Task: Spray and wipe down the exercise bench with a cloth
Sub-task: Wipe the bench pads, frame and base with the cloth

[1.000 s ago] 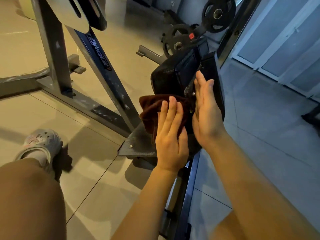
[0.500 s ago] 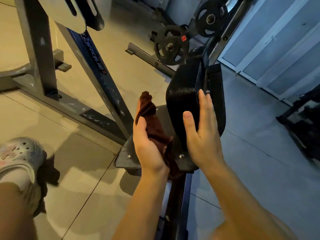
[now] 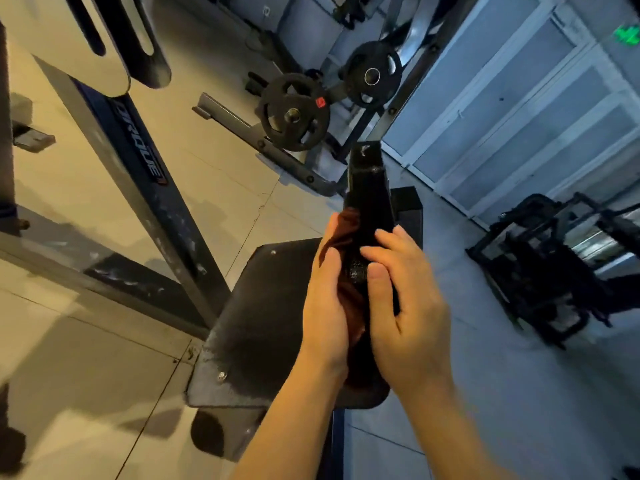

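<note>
Your left hand (image 3: pixel 325 306) presses the soft, dark red cloth (image 3: pixel 341 233) against the left side of the upright black pad (image 3: pixel 369 202). Your right hand (image 3: pixel 405 306) grips the pad's near edge, fingers curled. Round black weight plates (image 3: pixel 294 112) sit beyond. The cloth has moved onto the pad.

Left hand (image 3: pixel 327 306) presses dark red cloth (image 3: pixel 341 233) against upright black padded bench pad (image 3: pixel 369 202); right hand (image 3: pixel 405 306) grips the pad's opposite side, thumb on its edge.
</note>
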A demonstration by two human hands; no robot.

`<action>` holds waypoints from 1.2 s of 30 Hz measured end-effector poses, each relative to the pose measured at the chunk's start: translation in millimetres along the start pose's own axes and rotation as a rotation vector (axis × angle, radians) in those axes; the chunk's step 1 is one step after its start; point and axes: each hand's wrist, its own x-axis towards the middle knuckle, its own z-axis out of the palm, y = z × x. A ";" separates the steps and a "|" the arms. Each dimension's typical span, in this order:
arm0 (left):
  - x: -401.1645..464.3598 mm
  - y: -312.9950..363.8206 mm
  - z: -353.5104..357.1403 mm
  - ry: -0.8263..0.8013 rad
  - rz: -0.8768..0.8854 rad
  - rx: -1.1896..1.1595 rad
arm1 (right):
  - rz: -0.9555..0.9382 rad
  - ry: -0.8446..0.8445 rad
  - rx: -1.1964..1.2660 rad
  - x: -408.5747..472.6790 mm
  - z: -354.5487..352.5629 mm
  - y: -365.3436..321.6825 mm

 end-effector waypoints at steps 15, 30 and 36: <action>58.9 -25.7 -38.4 0.163 -0.280 -0.234 | 0.156 -0.129 -0.313 20.5 -3.9 -32.5; 40.9 -32.5 -42.9 -0.172 -0.674 -0.281 | 0.105 0.028 -0.608 22.0 22.5 -29.7; 84.3 -13.5 -21.2 -0.201 -0.461 -0.303 | 0.119 0.055 -0.621 21.3 24.9 -29.9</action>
